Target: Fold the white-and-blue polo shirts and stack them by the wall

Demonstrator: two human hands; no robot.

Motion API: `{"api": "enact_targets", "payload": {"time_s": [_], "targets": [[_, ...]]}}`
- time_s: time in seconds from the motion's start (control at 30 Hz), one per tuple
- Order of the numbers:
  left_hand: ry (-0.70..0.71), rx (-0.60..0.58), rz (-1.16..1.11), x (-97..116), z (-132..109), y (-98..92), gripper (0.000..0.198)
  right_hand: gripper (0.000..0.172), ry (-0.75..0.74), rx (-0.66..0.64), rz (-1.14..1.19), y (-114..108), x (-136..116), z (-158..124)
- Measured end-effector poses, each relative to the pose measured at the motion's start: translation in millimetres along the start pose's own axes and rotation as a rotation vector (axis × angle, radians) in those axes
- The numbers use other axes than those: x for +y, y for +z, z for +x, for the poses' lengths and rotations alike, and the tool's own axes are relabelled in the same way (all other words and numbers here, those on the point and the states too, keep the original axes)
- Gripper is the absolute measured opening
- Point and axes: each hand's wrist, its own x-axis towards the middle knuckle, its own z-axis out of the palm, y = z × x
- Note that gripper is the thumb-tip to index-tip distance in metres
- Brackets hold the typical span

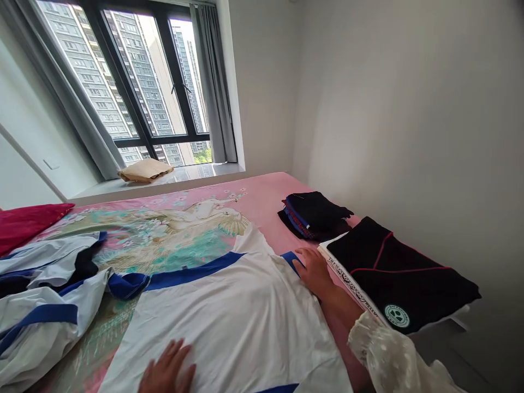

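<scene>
A white shirt (229, 305) with blue trim is spread out on the bed, with soft wrinkles across its middle. Flat on its lower left part lies my left hand (167, 368), fingers stretched and slightly blurred. At the shirt's right side, my right hand (315, 270) rests by the blue-edged corner, its fingers apart and touching the cloth. The white collar end of the shirt points toward the window. Just right of my right hand is a folded black garment (401, 267) with red piping and a round pale badge, lying on white cloth with printed lettering.
Crumpled white and blue clothes (45, 305) lie at the left. A stack of dark folded clothes (315, 213) sits at the right back. Beyond are a red pillow (28, 221), a pink flowered bedsheet (270, 191), a brown paper bag (146, 170) on the sill, and a wall (388, 109).
</scene>
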Motion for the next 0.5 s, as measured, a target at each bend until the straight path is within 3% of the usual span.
{"api": "enact_targets", "payload": {"time_s": [0.1,0.2,0.27,0.37,0.43,0.5], "targets": [[0.196,0.0,-0.072,87.1,33.1,-4.6,0.045,0.036,-0.06,-0.202,-0.122,7.5,-31.2,24.4],[0.225,0.043,-0.073,137.3,52.8,11.7,0.047,0.045,-0.042,-0.43,-0.283,29.0,-47.9,48.1],[0.219,0.083,-0.06,146.4,55.9,26.9,0.051,0.033,0.036,-0.536,-0.345,43.5,-35.1,63.9],[0.241,0.139,-0.04,142.2,52.6,42.9,0.055,0.02,0.186,-0.602,-0.384,59.2,2.7,85.3],[0.254,0.163,-0.031,139.3,50.4,46.4,0.057,0.022,0.238,-0.586,-0.396,67.3,19.6,96.6],[0.259,0.183,-0.023,139.5,50.0,46.3,0.059,0.028,0.22,-0.523,-0.38,75.5,20.1,104.5]]}}
